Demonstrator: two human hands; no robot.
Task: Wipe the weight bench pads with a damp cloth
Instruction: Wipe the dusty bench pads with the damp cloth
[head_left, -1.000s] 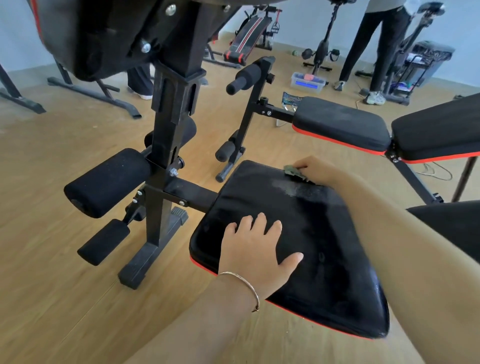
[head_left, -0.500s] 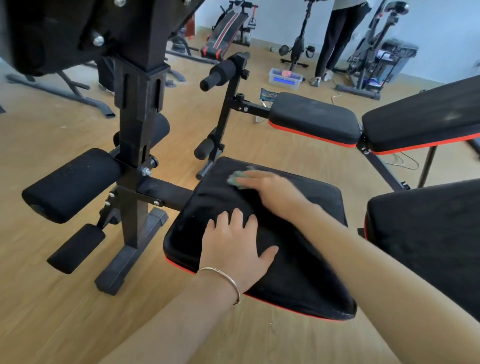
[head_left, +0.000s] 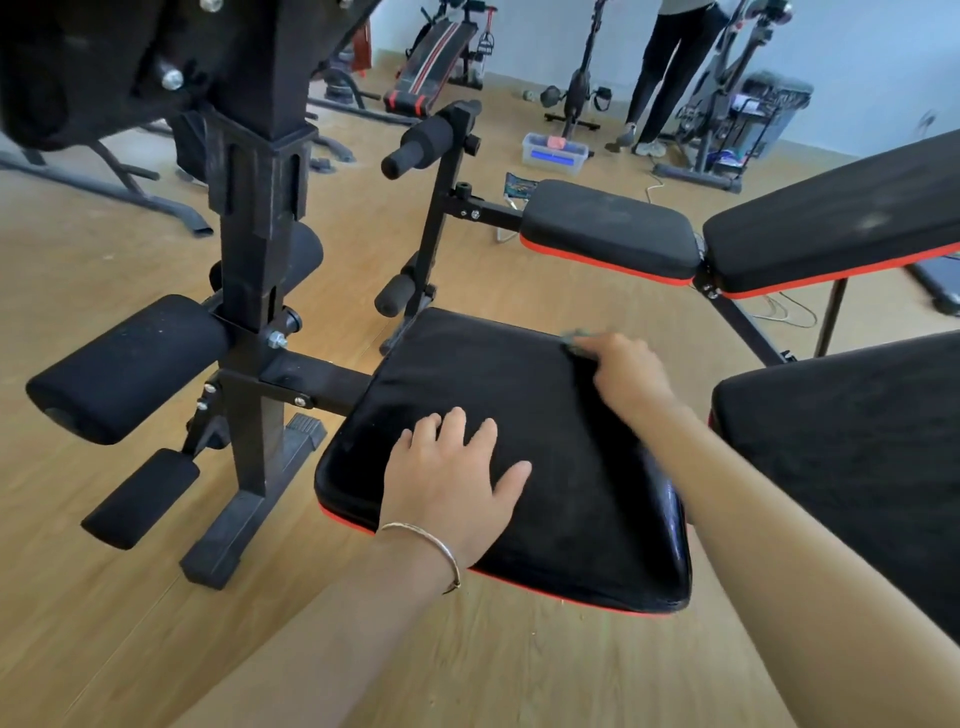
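Note:
The black seat pad with a red lower trim lies in front of me, its surface glossy. My left hand rests flat on the pad's near left part, fingers spread, a thin bangle on the wrist. My right hand sits at the pad's far right edge and presses a small greenish cloth against it. Only a corner of the cloth shows past the fingers. The black back pad of the same bench is at the right.
The bench's black upright post with foam rollers stands at the left. A second bench with red trim stands behind. Farther back are exercise bikes, a plastic box and a standing person. The floor is light wood.
My right hand with the cloth swept from the pad's far right to its far left, then back to the far right edge. My left hand stayed flat on the pad.

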